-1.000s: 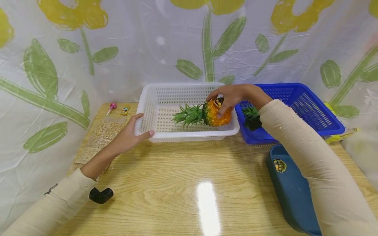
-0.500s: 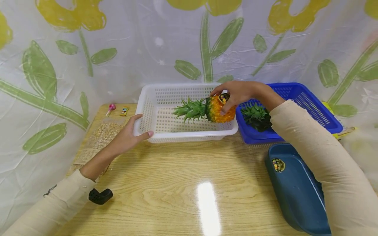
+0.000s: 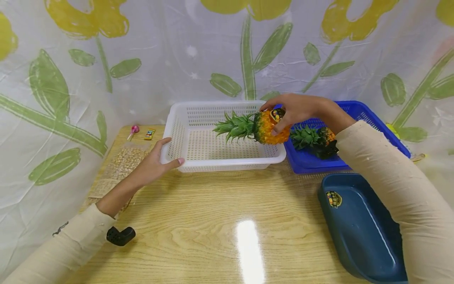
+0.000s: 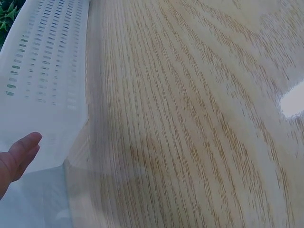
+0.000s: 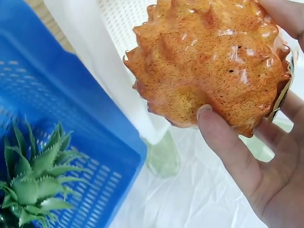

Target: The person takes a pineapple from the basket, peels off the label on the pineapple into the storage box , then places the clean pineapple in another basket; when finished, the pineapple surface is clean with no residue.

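Note:
My right hand (image 3: 296, 112) grips an orange pineapple (image 3: 266, 130) by its body, thumb on the near side; a round dark label (image 3: 278, 114) shows under the fingers. Held sideways, the pineapple hangs over the right end of the white basket (image 3: 227, 161), its green crown (image 3: 235, 125) pointing left. In the right wrist view its bumpy orange base (image 5: 213, 66) faces the camera. My left hand (image 3: 156, 157) holds the left front corner of the white basket, fingers over the left rim and thumb on the front rim. The left wrist view shows only part of that hand (image 4: 19, 159).
Right of the white basket stands a blue basket (image 3: 296, 167) with another pineapple (image 3: 308, 138) in it. A dark teal tub (image 3: 365, 225) sits in front. At left lie a bag of kernels (image 3: 124, 161), a lollipop (image 3: 134, 129), a yellow packet (image 3: 149, 134) and a black object (image 3: 120, 236).
My right hand has moved the pineapple up and right, toward the blue basket. More of the pineapple in the blue basket shows. The left hand has stayed on the white basket.

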`<control>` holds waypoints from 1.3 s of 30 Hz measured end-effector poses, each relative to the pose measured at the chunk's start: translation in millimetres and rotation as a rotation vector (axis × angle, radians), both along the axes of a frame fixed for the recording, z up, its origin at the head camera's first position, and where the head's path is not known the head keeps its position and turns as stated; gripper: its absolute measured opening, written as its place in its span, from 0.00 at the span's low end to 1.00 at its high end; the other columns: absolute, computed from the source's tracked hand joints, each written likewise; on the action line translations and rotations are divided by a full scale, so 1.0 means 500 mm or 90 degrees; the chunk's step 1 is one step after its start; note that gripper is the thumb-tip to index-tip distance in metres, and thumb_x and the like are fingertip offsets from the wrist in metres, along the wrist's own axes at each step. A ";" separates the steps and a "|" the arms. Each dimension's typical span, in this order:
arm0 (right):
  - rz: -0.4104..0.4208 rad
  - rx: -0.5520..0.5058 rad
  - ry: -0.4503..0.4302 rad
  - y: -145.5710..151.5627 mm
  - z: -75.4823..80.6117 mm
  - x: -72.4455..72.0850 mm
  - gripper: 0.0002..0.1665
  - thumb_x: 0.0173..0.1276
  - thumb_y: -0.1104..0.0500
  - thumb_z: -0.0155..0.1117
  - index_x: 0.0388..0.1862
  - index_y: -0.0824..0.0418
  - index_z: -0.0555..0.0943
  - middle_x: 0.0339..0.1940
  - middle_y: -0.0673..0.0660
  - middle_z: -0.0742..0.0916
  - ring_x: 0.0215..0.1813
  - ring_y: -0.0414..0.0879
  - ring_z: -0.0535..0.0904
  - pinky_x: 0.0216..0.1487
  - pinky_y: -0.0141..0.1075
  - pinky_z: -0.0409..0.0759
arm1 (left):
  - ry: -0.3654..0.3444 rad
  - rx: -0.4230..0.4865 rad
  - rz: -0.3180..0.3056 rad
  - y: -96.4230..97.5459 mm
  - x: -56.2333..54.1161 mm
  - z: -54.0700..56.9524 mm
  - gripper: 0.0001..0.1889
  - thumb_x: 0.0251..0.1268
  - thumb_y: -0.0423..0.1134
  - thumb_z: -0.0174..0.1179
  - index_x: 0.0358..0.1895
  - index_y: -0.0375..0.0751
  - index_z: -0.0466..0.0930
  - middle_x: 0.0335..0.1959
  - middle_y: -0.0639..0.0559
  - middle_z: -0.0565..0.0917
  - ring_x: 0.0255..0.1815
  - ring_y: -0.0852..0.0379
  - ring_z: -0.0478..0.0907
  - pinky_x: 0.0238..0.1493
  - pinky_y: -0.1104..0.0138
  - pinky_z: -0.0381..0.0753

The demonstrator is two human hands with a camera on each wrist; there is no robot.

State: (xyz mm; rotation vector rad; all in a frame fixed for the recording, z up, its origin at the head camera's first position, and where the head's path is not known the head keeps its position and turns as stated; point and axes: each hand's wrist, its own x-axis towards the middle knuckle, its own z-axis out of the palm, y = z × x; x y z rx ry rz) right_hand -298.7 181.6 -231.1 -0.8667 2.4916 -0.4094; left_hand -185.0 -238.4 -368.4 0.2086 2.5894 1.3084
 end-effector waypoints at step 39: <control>0.066 -0.103 0.000 -0.014 -0.060 0.234 0.47 0.56 0.43 0.78 0.73 0.55 0.71 0.66 0.54 0.78 0.67 0.53 0.74 0.63 0.55 0.75 | -0.014 0.018 -0.011 -0.014 -0.005 0.003 0.55 0.69 0.57 0.62 0.82 0.44 0.30 0.76 0.27 0.58 0.71 0.29 0.65 0.66 0.37 0.70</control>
